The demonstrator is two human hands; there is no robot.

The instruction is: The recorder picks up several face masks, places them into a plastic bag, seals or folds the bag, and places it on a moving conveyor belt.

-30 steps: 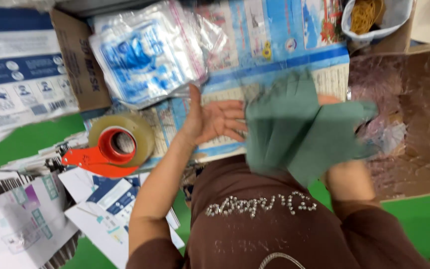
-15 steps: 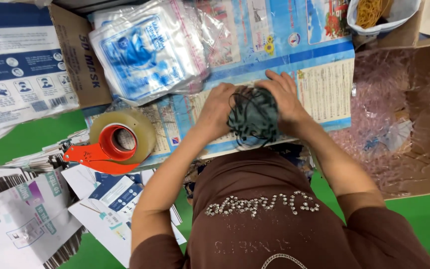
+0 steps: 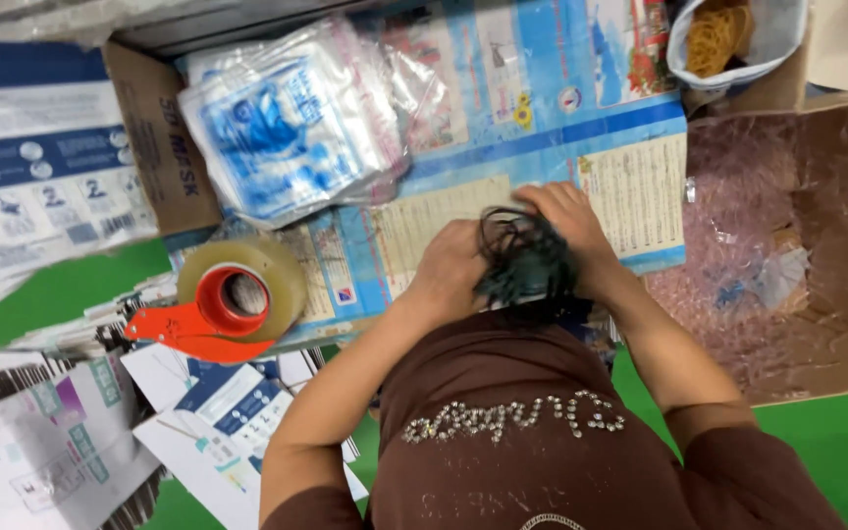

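My left hand (image 3: 449, 265) and my right hand (image 3: 566, 221) both clutch a bunched dark green cloth piece with thin black loops (image 3: 527, 263), held just above a blue printed sheet (image 3: 542, 147) on the work surface. The left hand presses the bundle from the left and the right hand wraps over its top and right side. My brown shirt (image 3: 512, 422) fills the lower middle of the view.
A tape dispenser with an orange handle (image 3: 223, 304) lies to the left. Clear plastic packets with blue print (image 3: 287, 128) are stacked at the back left. A cardboard box lined with pink plastic (image 3: 777, 255) stands right. A bag of rubber bands (image 3: 728, 34) sits top right. Printed cartons (image 3: 41, 186) are at left.
The green cloth, spread wide one second ago, has been gathered into a tight bundle between both hands. The bundle has shifted slightly toward me.
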